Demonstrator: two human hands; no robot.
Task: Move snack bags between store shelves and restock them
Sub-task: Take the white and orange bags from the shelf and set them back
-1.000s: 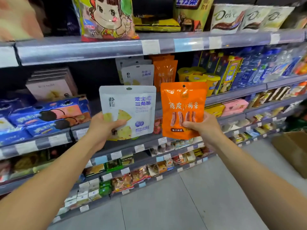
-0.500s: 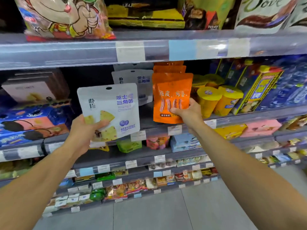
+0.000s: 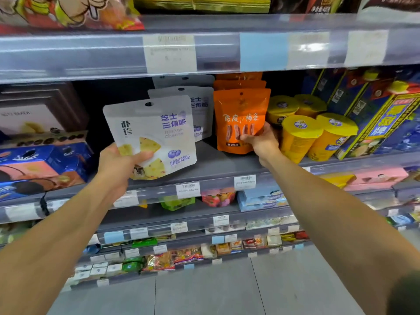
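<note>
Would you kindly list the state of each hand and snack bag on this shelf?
Left hand: gripping the white cheese bag.
White cheese bag: held upright, off the shelf.
Right hand: gripping the orange bag.
Orange bag: upright, at the front of its row.
Yellow cups: lidded, tilted.

We see a white bag [image 3: 151, 135] with purple words, yellow cheese triangles and blueberries; our left thumb [image 3: 142, 157] lies on the yellow; we see an orange bag [image 3: 241, 120] with white words and brown strips by our right fingers [image 3: 246, 138]; just past them stand yellow cups [image 3: 297, 135]; the shelf [image 3: 211, 164] is grey.
</note>
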